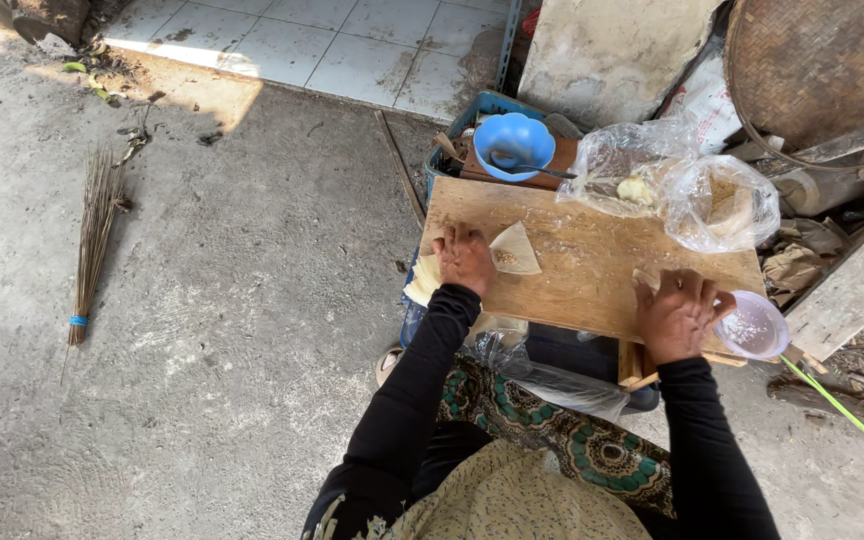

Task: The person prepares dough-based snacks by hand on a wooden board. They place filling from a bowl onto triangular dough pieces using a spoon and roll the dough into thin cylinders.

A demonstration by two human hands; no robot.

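Gently, the left hand (464,258) presses flat, gripping nothing, on a pale folded wrapper (515,250) at the wooden board (592,262)'s left end, best kept pinned while folding, its tip seemingly pointing away along its long axis, while the right hand (676,314) rests open-fingered beside a small translucent bowl (752,327).

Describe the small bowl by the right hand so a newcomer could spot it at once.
Start at the wooden board in front of the person and go to its near right corner, where the right hand rests. The small bowl sits just past those fingers at the board's edge. It is pale, translucent and pinkish with white grains inside, unlike the larger opaque blue bowl at the far edge.
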